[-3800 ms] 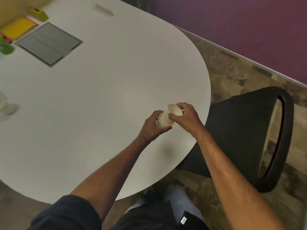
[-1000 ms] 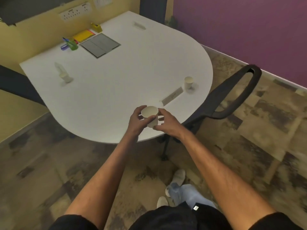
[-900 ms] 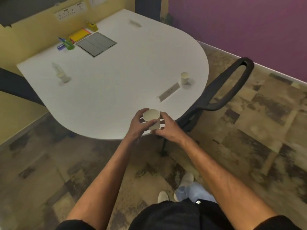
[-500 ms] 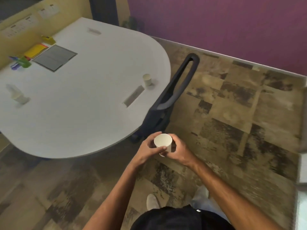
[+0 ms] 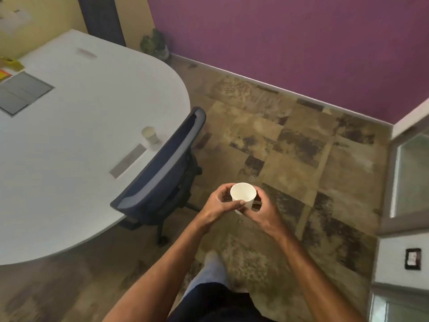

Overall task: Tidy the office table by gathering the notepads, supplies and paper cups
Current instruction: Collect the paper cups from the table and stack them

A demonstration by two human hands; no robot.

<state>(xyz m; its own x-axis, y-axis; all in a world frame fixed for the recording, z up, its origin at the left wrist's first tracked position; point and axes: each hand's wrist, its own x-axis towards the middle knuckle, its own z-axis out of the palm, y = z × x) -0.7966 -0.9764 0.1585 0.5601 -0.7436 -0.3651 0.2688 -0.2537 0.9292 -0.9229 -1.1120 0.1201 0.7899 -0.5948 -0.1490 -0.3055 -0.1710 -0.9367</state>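
I hold a white paper cup (image 5: pixel 244 195) upright over the carpet, away from the table. My left hand (image 5: pixel 219 205) wraps its near-left side and my right hand (image 5: pixel 261 211) cups its right side and base. Another paper cup (image 5: pixel 149 135) stands on the white table (image 5: pixel 76 140) near its right edge. A yellow notepad (image 5: pixel 3 74) and a yellow supply item (image 5: pixel 10 62) lie at the table's far left edge.
A dark office chair (image 5: pixel 167 173) is tucked against the table's right edge, just left of my hands. A grey cable hatch (image 5: pixel 21 91) and a slot cover (image 5: pixel 127 160) sit in the tabletop. A purple wall, a plant (image 5: pixel 154 44) and a glass door (image 5: pixel 408 177) bound the carpet.
I have stepped back and turned right from the table, carrying the cup in both hands. The table has slid to the left of view and the door has come into view.
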